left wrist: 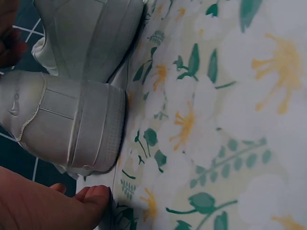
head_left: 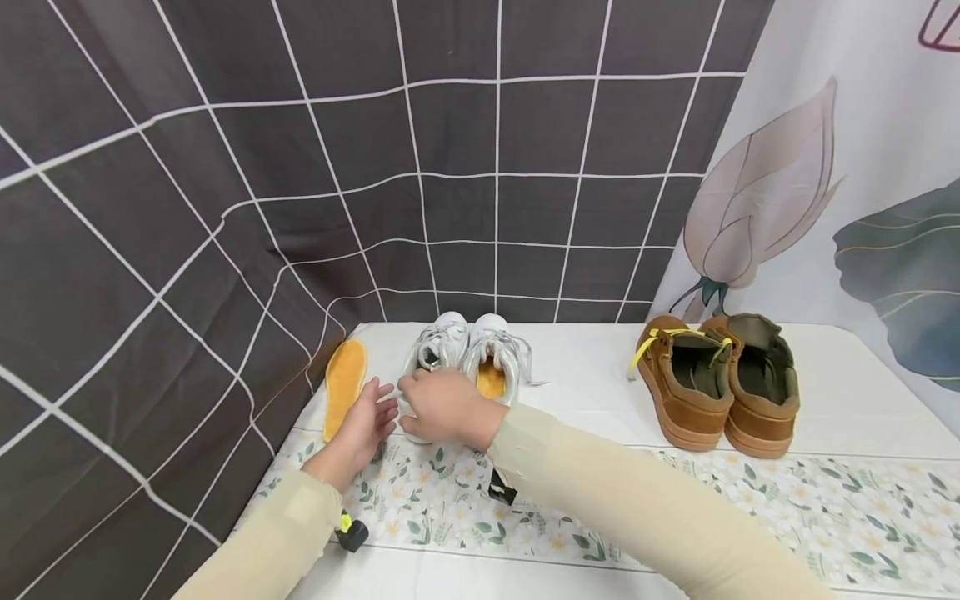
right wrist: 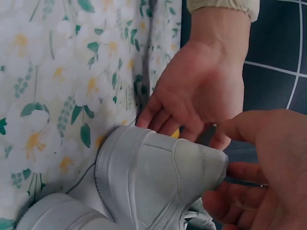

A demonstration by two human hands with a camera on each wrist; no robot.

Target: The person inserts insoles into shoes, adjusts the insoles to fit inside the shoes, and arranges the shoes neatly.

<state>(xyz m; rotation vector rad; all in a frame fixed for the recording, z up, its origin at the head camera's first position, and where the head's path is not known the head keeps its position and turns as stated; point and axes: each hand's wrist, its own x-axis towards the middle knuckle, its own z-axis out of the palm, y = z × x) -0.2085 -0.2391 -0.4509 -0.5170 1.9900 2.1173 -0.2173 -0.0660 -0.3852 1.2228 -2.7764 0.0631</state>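
Two white lace-up sneakers stand side by side with their heels toward me: the left sneaker and the right sneaker. Orange lining shows inside the right one. My right hand is over the left sneaker's heel, thumb and loosely bent fingers close around its collar; exact contact is unclear. Nothing shows in its grasp. Beside that heel, on its left, my left hand has its palm turned inward, fingertips near or touching the sneaker's side. An orange insole lies left of my left hand.
A pair of brown shoes with yellow laces stands at the right. A flowered band crosses the white surface in front of the sneakers. Dark gridded cloth hangs behind and on the left.
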